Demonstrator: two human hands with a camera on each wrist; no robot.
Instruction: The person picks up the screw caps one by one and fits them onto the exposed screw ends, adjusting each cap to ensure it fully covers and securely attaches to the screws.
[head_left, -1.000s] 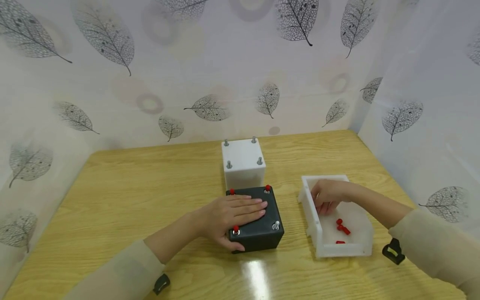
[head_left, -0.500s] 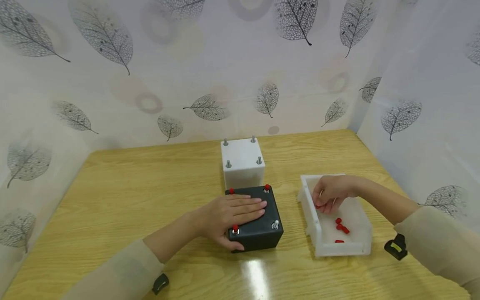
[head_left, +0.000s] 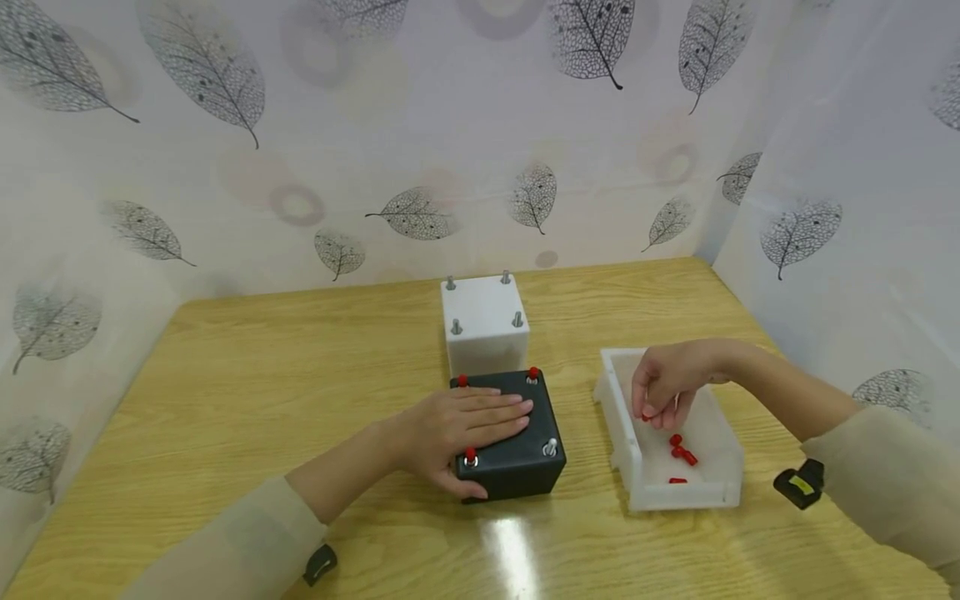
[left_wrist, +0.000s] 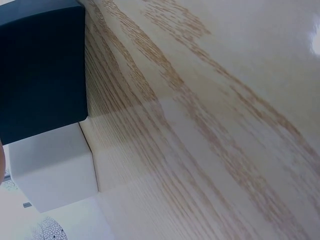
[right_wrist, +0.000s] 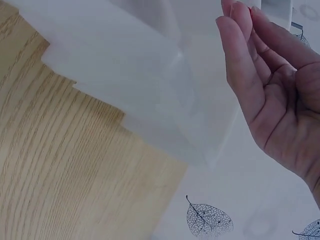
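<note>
My left hand (head_left: 453, 429) rests palm down on a black block (head_left: 537, 417), fingers straight across its top and thumb at the near side. Metal bolts stand at the block's corners. Red caps cover three, one being the near-left cap (head_left: 470, 455); the near-right bolt (head_left: 550, 447) is bare metal. In the head view, over a white bin (head_left: 634, 467), my right hand (head_left: 671, 383) pinches a small red cap (head_left: 647, 417) between thumb and fingertips. Only a sliver of that cap (right_wrist: 251, 11) shows in the right wrist view. Several loose red caps (head_left: 688, 457) lie on the bin floor.
Behind the black block stands a white block (head_left: 486, 308) with bare bolts on top. Both rest on a wood-grain table (head_left: 300, 358). A leaf-patterned covering (head_left: 442, 150) rises at the back and sides.
My right hand has risen a little from the bin floor and drawn slightly right, with a red cap now visible at its fingertips. My left hand has stayed on the black block.
</note>
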